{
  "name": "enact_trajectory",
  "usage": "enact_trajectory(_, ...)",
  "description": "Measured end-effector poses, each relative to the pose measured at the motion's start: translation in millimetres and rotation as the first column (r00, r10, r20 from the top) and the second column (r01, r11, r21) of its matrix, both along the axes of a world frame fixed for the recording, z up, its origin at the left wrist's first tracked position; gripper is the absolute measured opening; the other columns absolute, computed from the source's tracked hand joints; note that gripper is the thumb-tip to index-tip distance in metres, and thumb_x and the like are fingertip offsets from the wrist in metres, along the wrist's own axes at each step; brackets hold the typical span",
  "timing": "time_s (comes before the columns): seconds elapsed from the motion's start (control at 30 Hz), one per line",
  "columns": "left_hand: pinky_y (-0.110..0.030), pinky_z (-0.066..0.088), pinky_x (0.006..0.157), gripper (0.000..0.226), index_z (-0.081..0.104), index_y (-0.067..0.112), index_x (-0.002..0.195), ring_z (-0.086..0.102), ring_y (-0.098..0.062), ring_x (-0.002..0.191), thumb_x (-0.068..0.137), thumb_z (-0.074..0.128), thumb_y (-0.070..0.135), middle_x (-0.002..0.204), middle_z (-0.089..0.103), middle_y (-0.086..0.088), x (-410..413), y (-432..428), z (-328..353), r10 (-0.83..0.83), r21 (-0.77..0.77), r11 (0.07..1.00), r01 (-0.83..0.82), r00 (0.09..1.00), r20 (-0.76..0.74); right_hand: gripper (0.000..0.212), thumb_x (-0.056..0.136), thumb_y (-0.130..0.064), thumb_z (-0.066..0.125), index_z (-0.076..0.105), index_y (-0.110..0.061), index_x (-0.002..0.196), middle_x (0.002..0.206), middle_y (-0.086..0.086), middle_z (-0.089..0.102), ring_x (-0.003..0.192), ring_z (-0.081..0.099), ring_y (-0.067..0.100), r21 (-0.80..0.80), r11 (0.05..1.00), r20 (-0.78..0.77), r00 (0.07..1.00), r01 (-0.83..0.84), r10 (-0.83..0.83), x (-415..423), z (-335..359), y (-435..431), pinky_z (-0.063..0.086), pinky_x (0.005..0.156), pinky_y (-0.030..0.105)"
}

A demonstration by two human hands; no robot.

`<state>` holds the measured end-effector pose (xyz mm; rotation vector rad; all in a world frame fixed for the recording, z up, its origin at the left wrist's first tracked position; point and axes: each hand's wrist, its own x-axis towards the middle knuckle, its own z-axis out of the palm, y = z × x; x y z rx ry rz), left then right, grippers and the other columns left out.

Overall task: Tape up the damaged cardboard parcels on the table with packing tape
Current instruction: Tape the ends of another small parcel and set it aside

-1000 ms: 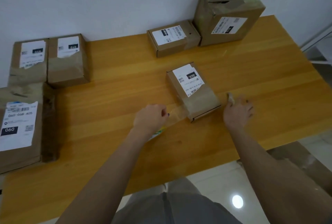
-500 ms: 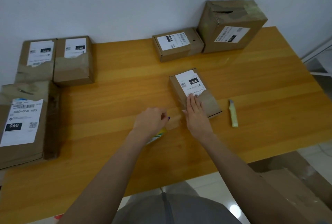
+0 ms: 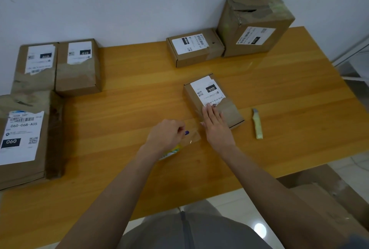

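Now the small parcel (image 3: 213,97) lies near the middle of the desk (image 3: 129,99), label up. The right hand (image 3: 214,124) rests flat on its near end, with fingers straight and together, pressing on a strip of clear tape (image 3: 192,135). This strip runs to the left hand (image 3: 166,135), whose fingers are curled around the tape roll (image 3: 171,152), which is mostly hidden under it. A yellow cutter (image 3: 257,124) lies near the parcel, on the side of the right edge. At the back edge a flat box (image 3: 194,50) stands just beside a tall box (image 3: 255,27). A large parcel (image 3: 22,139) lies at the left edge.
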<state>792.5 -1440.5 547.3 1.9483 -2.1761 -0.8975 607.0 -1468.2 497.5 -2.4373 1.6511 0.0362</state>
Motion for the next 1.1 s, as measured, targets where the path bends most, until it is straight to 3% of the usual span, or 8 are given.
enact_trajectory(0.17, -0.023, 0.028, 0.045, 0.017, 0.056, 0.018, 0.080, 0.050, -0.014, 0.062, 0.095, 0.047, 0.016, 0.082, 0.065, 0.000, -0.7, -3.3, 6.2, -0.051, -0.008, 0.999, 0.051, 0.998, 0.028, 0.064, 0.096, -0.034, 0.012, 0.030, 0.002, 0.145, 0.151, 0.022, 0.031, 0.140, 0.032, 0.038, 0.042, 0.999, -0.011, 1.000, -0.020, 0.021, -0.8, 2.3, -1.5, 0.014, 0.111, 0.043)
enact_trajectory(0.27, -0.027, 0.031, 0.051, 0.016, 0.056, 0.021, 0.080, 0.052, -0.019, 0.069, 0.093, 0.048, 0.019, 0.081, 0.063, 0.000, 5.0, -1.9, 15.3, -0.099, 0.009, 0.995, 0.099, 0.991, 0.092, 0.065, 0.093, -0.038, -0.003, 0.004, -0.005, 0.149, 0.159, 0.015, 0.006, 0.147, 0.002, 0.030, 0.019, 0.998, -0.027, 0.998, -0.055, 0.055, -4.2, 2.0, -1.4, -0.009, 0.113, 0.035)
enact_trajectory(0.47, -0.030, 0.036, 0.052, 0.017, 0.054, 0.025, 0.077, 0.045, -0.013, 0.054, 0.094, 0.054, 0.026, 0.076, 0.063, 0.001, 59.5, 5.0, 39.1, -0.040, -0.010, 0.999, 0.041, 0.994, 0.099, 0.053, 0.106, -0.022, 0.019, -0.007, -0.008, 0.150, 0.154, 0.005, -0.016, 0.135, -0.023, 0.015, 0.021, 0.999, -0.046, 0.998, -0.039, 0.040, -5.1, 1.5, -1.7, -0.016, 0.114, 0.031)
enact_trajectory(0.6, -0.033, 0.040, 0.050, 0.016, 0.058, 0.024, 0.078, 0.046, -0.016, 0.051, 0.093, 0.055, 0.026, 0.077, 0.064, 0.002, 50.5, -2.4, 47.0, 0.047, -0.098, 0.994, -0.051, 0.998, -0.042, 0.053, 0.106, -0.018, 0.027, 0.001, -0.005, 0.150, 0.158, 0.008, -0.003, 0.140, -0.015, 0.018, 0.014, 1.000, -0.014, 1.000, -0.017, 0.017, -4.9, -3.8, -2.6, -0.013, 0.113, 0.032)
enact_trajectory(0.7, -0.033, 0.040, 0.050, 0.016, 0.059, 0.023, 0.079, 0.046, -0.016, 0.051, 0.094, 0.055, 0.025, 0.079, 0.065, 0.003, 46.7, 1.7, 43.5, 0.072, -0.112, 0.990, -0.083, 0.993, -0.093, 0.048, 0.099, -0.014, 0.038, 0.033, 0.006, 0.143, 0.148, 0.023, 0.036, 0.138, 0.035, 0.037, -0.097, 0.995, -0.031, 0.999, -0.031, 0.028, -2.2, -8.8, -2.2, 0.017, 0.111, 0.046)
enact_trajectory(0.77, -0.035, 0.041, 0.051, 0.016, 0.059, 0.023, 0.078, 0.049, -0.018, 0.054, 0.094, 0.054, 0.026, 0.079, 0.065, 0.001, 45.6, 7.8, 38.3, 0.080, -0.097, 0.991, -0.089, 0.993, -0.089, 0.048, 0.095, -0.016, 0.035, 0.046, 0.009, 0.135, 0.138, 0.026, 0.049, 0.126, 0.050, 0.039, -0.136, 0.991, -0.067, 0.998, -0.005, -0.004, -0.7, -12.5, -2.1, 0.030, 0.104, 0.049)
enact_trajectory(0.93, -0.029, 0.033, 0.051, 0.019, 0.055, 0.025, 0.075, 0.043, -0.009, 0.051, 0.093, 0.056, 0.023, 0.075, 0.060, 0.009, 44.6, 22.1, 28.2, 0.133, -0.057, 0.988, -0.141, 0.982, -0.135, 0.066, 0.083, -0.010, 0.069, 0.039, 0.011, 0.138, 0.142, 0.027, 0.043, 0.129, 0.046, 0.040, -0.191, 0.980, -0.094, 0.995, -0.046, 0.028, -1.3, -19.7, -0.3, 0.030, 0.107, 0.048)
enact_trajectory(1.1, -0.021, 0.034, 0.050, 0.019, 0.057, 0.025, 0.073, 0.044, -0.007, 0.050, 0.092, 0.058, 0.021, 0.067, 0.056, 0.017, 44.3, 26.8, 29.5, 0.194, -0.049, 0.977, -0.208, 0.959, -0.205, 0.058, 0.096, -0.010, 0.054, 0.027, 0.001, 0.147, 0.154, 0.017, 0.027, 0.143, 0.026, 0.034, -0.086, 0.996, 0.166, 0.986, 0.017, -0.002, -2.5, -2.3, -4.2, 0.014, 0.118, 0.042)
